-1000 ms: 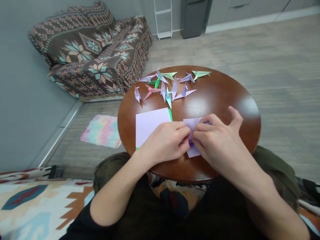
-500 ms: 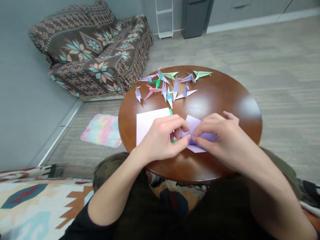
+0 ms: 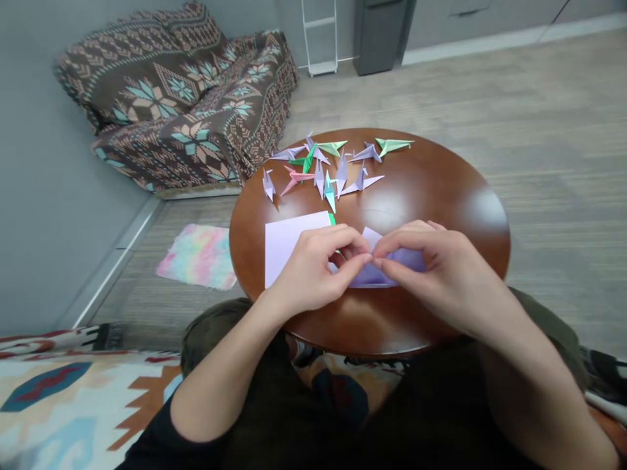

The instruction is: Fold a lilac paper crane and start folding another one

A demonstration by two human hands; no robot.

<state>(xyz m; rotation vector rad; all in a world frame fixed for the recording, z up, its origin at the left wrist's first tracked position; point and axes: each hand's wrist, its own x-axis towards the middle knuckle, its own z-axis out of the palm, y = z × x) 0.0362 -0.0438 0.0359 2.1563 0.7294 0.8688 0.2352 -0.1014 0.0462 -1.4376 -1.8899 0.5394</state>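
Observation:
A partly folded purple sheet of origami paper lies near the front of the round brown table. My left hand pinches it between thumb and index finger. From the other side my right hand pinches the same paper, the fingertips of both hands almost meeting. Part of the paper is hidden behind my fingers. Under and beside my left hand rests a stack of paper with a pale lilac sheet on top and a green edge showing.
Several folded paper cranes in lilac, green, pink and blue, among them a pink crane, stand at the table's back left. A patterned sofa and a fluffy pastel mat are to the left, a white rack beyond.
The paper's near flap, which pointed toward me, now ends in a straight front edge. My fingertips have closed together on the paper, and the right hand's raised fingers have lowered.

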